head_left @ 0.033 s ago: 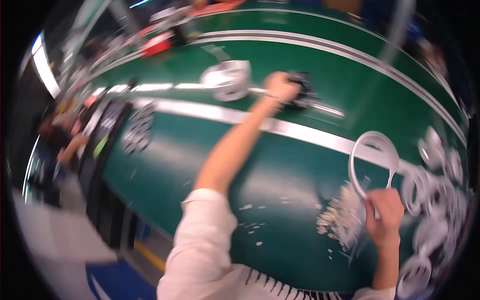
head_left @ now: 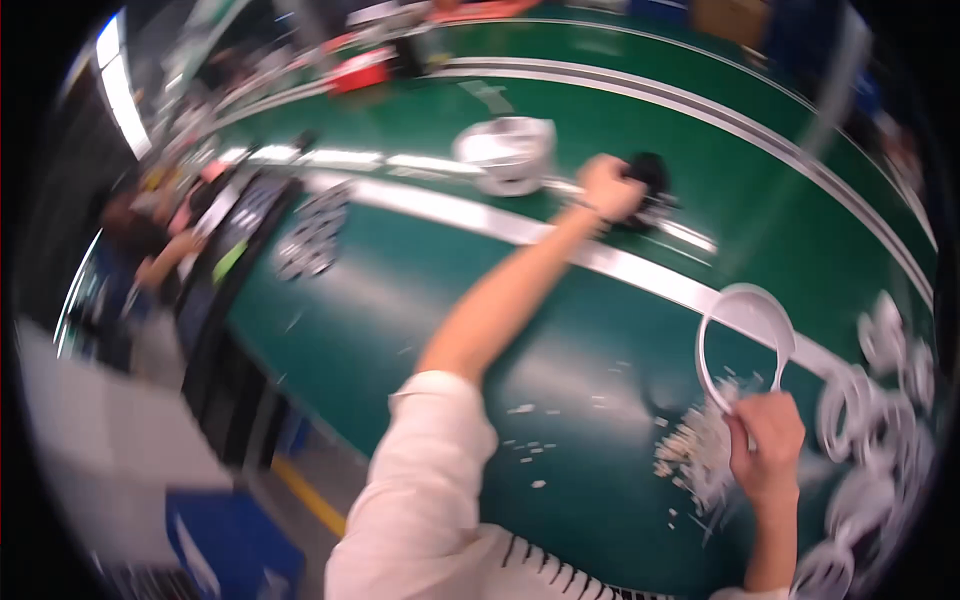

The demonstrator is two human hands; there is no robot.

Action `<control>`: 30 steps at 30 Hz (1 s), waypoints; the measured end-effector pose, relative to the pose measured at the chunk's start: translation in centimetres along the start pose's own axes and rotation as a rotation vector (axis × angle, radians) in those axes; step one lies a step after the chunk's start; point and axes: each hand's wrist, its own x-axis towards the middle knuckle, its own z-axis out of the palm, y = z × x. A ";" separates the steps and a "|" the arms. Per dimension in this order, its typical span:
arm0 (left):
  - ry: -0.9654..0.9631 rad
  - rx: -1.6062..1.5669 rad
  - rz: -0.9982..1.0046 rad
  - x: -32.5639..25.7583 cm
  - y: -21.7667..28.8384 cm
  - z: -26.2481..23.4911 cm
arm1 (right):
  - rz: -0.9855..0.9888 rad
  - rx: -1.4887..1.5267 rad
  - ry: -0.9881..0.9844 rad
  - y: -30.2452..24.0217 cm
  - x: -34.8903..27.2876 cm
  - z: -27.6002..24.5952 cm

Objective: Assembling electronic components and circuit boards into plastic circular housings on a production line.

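My left arm stretches far forward over the green belt. At its end my left hand (head_left: 612, 188) is closed on a black part (head_left: 650, 178), blurred by motion, whose kind I cannot make out. Nearer me on the right, my right hand (head_left: 768, 440) grips the lower edge of a white plastic ring-shaped part (head_left: 785, 325) and holds it raised above the table. Under and beside that ring lies a heap of small pale pieces and clear strips (head_left: 695, 445). To the left of my left hand, a white round housing (head_left: 510, 158) sits on the belt.
More white ring parts (head_left: 850, 410) crowd the table's right side. Several grey metallic pieces (head_left: 315, 235) lie at the left end of the teal table (head_left: 420, 300). A pale rail (head_left: 450, 212) divides table from belt. A red box (head_left: 358, 72) stands far back; another person's hand (head_left: 180, 245) shows far left.
The view has swung, so most of the scene sits farther right in the picture. Both hands keep their holds on the black part and the white ring.
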 end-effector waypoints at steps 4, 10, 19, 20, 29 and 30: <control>0.278 -0.645 -0.001 -5.0 -5.3 1.9 | -0.162 0.199 -0.209 -1.7 1.7 4.9; 0.328 -0.983 -0.047 -11.6 -7.7 -0.7 | -0.120 0.177 -0.433 -2.7 3.9 6.8; 0.382 -0.969 0.079 -11.7 -6.6 0.4 | 0.240 0.101 -0.501 -2.0 5.4 8.7; 0.413 -0.984 0.072 -11.7 -6.1 0.4 | 0.238 0.128 -0.473 -1.6 5.4 8.7; 0.098 -1.271 -0.004 -15.5 -2.4 -0.4 | 0.613 1.010 0.218 -0.9 6.8 9.1; -0.014 -1.314 -0.065 -16.3 -1.1 -0.2 | 0.640 1.084 0.173 -2.4 7.1 8.3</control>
